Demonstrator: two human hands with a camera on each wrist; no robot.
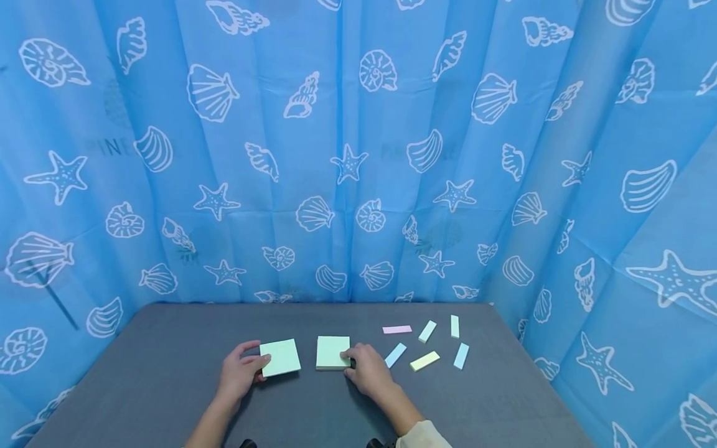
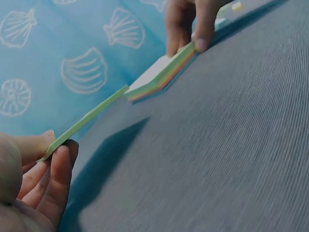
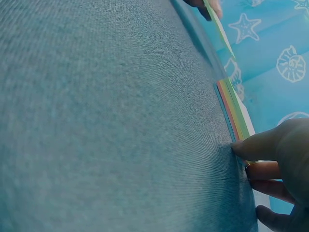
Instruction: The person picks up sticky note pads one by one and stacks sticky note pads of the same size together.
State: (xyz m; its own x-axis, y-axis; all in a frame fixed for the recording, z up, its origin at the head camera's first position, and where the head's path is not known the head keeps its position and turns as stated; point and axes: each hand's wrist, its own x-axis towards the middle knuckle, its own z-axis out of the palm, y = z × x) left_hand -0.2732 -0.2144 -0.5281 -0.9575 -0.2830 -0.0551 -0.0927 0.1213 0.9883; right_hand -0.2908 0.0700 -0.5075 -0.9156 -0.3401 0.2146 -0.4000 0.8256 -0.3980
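My left hand [image 1: 238,371] pinches a thin pale green sticky note pad [image 1: 280,358] by its left edge, thumb on top and fingers beneath. In the left wrist view that pad [image 2: 89,117] is tilted above the table and casts a shadow on the cloth. To its right lies a thicker square stack of sticky notes [image 1: 332,353], pale green on top. The right wrist view shows yellow, orange, pink and blue layers along the side of this stack [image 3: 233,108]. My right hand [image 1: 370,371] grips the stack at its right edge between thumb and fingers.
Right of the stack lie several small sticky note strips, among them a pink one [image 1: 396,330], a yellow one [image 1: 424,361] and a blue one [image 1: 461,356]. A dark grey cloth covers the table [image 1: 313,414]. A blue shell-print curtain [image 1: 347,186] hangs behind.
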